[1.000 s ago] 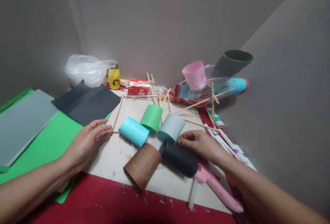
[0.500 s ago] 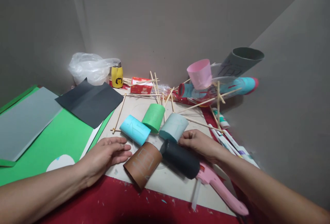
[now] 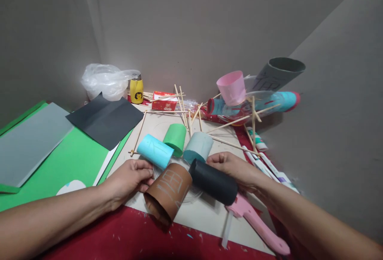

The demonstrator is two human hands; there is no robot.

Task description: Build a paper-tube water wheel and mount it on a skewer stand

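1. Brown paper cylinder: nearest, on clear round disc.
2. Left hand: moved inward, so both hands now flank the disc; fingers half-curled, hold unclear.
3. Right hand: fingertips drawn together behind black paper cylinder; hold hidden.

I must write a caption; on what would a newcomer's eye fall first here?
Probably on the five coloured tubes, ringed between the left hand and the right hand in the lower middle. Next, the pink glue gun at lower right and the grey tube tilted at upper right.
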